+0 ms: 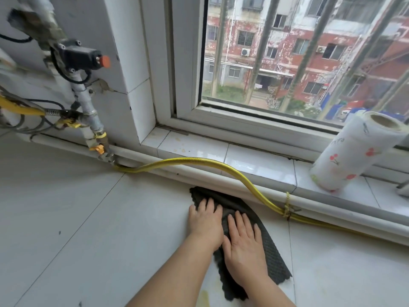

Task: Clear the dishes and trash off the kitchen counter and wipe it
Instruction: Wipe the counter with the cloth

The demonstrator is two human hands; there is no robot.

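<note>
A dark textured cloth (272, 258) lies spread on the white tiled counter (88, 218), its far end against the ledge below the window. My left hand (207, 222) presses flat on the cloth's far part with straight fingers. Beside it, my right hand (243, 244) also lies flat on the cloth, fingers spread. Both forearms come in from the bottom edge.
A yellow flexible gas hose (221, 163) arcs just beyond the cloth and runs along a white pipe. Gas pipes and a valve (88, 107) stand at the left wall. A patterned paper towel roll (354, 151) stands on the windowsill (254, 160). A yellowish stain (203, 298) marks the counter near my left arm.
</note>
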